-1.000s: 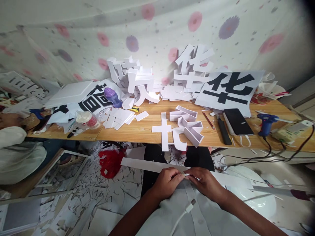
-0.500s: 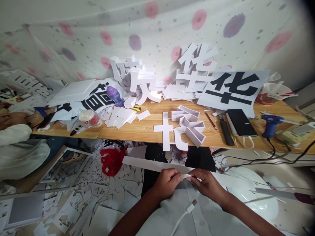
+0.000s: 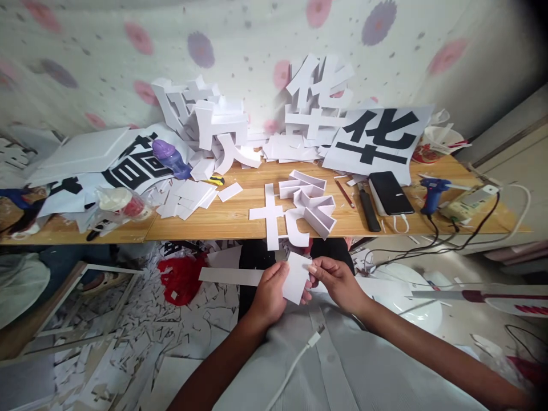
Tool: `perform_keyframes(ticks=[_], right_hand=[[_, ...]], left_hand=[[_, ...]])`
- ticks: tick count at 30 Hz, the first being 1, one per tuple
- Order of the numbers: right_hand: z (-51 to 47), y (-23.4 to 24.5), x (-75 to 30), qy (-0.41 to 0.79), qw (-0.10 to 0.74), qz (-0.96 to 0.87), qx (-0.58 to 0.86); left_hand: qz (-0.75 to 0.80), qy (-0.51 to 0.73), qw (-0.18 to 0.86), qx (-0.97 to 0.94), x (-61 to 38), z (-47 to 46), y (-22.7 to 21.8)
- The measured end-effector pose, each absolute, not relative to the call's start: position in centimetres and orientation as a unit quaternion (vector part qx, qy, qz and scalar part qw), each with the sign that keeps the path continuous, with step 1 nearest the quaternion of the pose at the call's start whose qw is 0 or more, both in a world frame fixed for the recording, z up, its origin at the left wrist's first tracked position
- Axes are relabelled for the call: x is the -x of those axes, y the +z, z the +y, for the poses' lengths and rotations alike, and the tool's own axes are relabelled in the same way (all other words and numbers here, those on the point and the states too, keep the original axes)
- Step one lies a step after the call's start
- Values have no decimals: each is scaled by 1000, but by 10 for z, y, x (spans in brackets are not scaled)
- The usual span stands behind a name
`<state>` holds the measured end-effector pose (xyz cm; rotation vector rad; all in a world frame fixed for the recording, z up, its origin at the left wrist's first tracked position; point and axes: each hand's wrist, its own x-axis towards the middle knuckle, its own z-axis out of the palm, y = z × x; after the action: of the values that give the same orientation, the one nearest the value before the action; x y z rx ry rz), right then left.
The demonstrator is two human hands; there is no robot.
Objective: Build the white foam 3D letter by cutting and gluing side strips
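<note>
My left hand (image 3: 269,291) and my right hand (image 3: 336,279) are together in front of my chest, below the table edge. Both grip a long white foam-board strip (image 3: 226,276). The strip is bent at my hands, and its bent part shows as a white flap between my fingers, with the long end running out to the left. Just above my hands a flat white cut-out character (image 3: 278,217) hangs over the front edge of the wooden table (image 3: 214,222). Beside it lies a half-built white 3D character (image 3: 312,200).
On the table lie a red pencil (image 3: 345,193), a black utility knife (image 3: 368,204), a black phone (image 3: 390,192), a blue glue gun (image 3: 432,191), a purple bottle (image 3: 170,158), printed black character sheets and stacked white letters. White scraps and a red bag (image 3: 182,278) litter the floor. A person's pale sleeve (image 3: 19,279) shows at left.
The strip lay straight across my lap; now it is folded upward at my hands. Both hands rose toward the table edge. The view shifted, so the table sits further left.
</note>
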<state>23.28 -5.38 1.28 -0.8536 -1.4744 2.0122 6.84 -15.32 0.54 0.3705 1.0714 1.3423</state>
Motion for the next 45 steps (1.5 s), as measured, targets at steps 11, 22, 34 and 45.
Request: perform_keyframes(ticks=[11, 22, 34, 45], right_hand=[[-55, 6, -238, 730, 274, -534, 327], [-37, 32, -241, 775, 255, -496, 297], [-23, 41, -249, 800, 173, -501, 281], [-21, 38, -252, 802, 209, -487, 276]], left_hand=[[487, 590, 624, -159, -73, -154, 8], [541, 503, 603, -300, -74, -159, 21], [566, 443, 583, -378, -74, -159, 25], [561, 437, 598, -370, -72, -159, 23]])
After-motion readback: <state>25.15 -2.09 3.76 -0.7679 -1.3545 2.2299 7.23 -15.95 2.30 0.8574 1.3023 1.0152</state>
